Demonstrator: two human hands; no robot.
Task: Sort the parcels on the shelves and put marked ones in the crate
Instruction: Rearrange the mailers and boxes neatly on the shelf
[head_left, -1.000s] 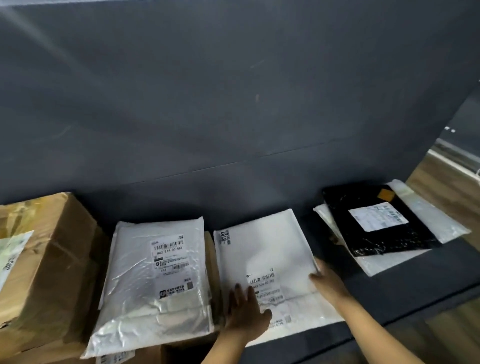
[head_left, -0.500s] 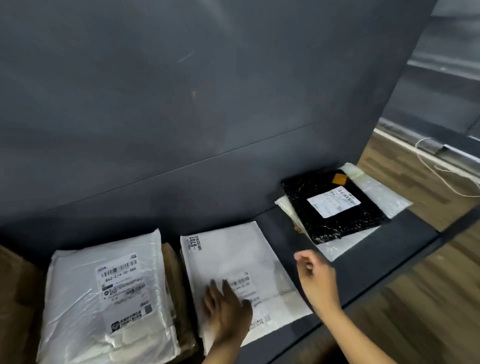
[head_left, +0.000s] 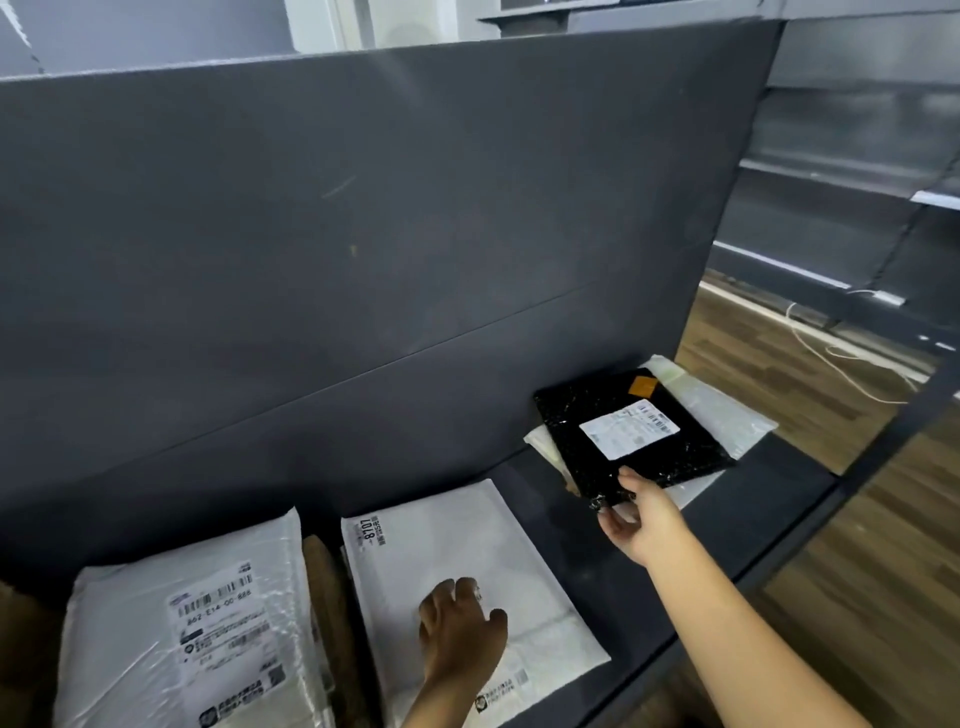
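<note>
Right hand (head_left: 641, 519) has left the white parcel (head_left: 447, 540) and now pinches the near corner of the black parcel (head_left: 571, 431), thumb on top, at the right end of the shelf (head_left: 753, 499). Left hand (head_left: 460, 639) rests on the white parcel, fingers loosely bent, gripping nothing.

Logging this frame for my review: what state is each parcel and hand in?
black parcel: flat atop pale parcels, label up, near corner pinched.
right hand: pinching the black parcel's corner.
white mailer: flat on shelf, label up.
left hand: resting on the white mailer.
clear-wrapped parcel: lying label up, untouched.
</note>
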